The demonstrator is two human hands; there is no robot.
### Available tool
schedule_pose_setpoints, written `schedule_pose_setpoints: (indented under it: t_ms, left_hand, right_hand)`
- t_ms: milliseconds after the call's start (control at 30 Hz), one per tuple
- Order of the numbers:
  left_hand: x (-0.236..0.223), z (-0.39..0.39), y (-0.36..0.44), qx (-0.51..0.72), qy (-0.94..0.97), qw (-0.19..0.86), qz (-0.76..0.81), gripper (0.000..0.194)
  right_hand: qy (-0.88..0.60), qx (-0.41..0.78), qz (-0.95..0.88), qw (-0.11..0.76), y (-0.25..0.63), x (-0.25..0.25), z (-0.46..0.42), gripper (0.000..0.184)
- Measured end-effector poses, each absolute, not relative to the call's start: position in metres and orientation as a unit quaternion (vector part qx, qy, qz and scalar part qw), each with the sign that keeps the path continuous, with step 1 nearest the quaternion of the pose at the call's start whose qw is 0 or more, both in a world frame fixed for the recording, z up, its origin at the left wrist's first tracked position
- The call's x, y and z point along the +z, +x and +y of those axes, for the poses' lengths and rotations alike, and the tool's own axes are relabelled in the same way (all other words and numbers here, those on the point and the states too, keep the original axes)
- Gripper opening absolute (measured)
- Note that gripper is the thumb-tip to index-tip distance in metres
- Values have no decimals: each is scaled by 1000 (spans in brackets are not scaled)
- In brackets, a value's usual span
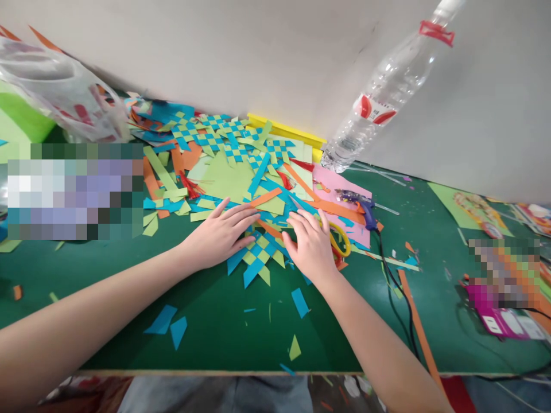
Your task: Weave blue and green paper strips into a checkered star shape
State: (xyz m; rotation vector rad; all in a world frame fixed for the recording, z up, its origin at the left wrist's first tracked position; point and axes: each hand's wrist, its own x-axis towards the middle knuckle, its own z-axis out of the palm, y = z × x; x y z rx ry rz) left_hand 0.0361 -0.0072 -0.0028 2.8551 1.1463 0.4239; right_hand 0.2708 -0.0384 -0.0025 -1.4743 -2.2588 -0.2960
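Note:
My left hand [226,232] lies palm down with its fingers stretched to the right, the thumb at the edge of a blue-and-green woven paper piece [260,255]. On the other side, my right hand [312,241] rests with fingers apart over blue paper, and its thumb reaches toward the same weave. Neither hand grips anything. An orange paper strip [270,229] crosses the weave between the hands. Scissors with a yellow handle [343,240] lie partly hidden beside my right hand. Pointed blue and green strip ends stick out toward me.
More woven pieces [219,135] and loose strips are heaped behind. A glue gun [365,209] with a black cord lies on pink paper [359,235] at right. A tilted-looking plastic bottle [379,103] stands by the wall, a plastic bag-lined container [64,86] at left. Paper scraps dot the green table [206,327].

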Motion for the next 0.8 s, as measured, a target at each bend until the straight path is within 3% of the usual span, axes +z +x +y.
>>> schedule_pose_setpoints:
  t_ms: [800]
  left_hand:
    - [-3,-7,36,161,921,53,351,46]
  right_hand:
    - [-581,-83,-789,179,273,-4,-37,32]
